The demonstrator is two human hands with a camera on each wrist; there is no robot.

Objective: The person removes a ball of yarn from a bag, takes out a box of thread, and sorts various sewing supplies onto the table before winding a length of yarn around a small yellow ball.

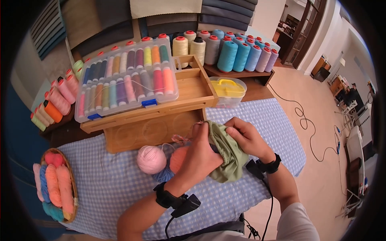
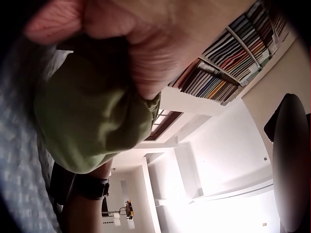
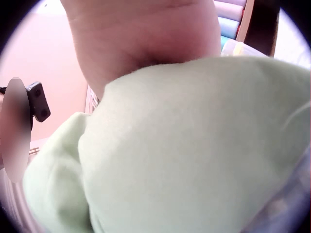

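A green cloth, gathered and bulging like a small bag, hangs between the two hands above the checked tablecloth. The left hand grips its upper left edge, thumb on top. At its upper right edge, the right hand pinches the fabric with curled fingers. The left wrist view shows the green cloth below the left hand; in the right wrist view the cloth covers the right hand's fingers. A pink yarn ball and a coral yarn ball lie beside the left hand.
A wooden organizer bears a clear case of thread spools. Right of it sits a yellow-lidded box. A basket of yarn is at the far left. Thread cones line the back; blue yarn lies near the balls.
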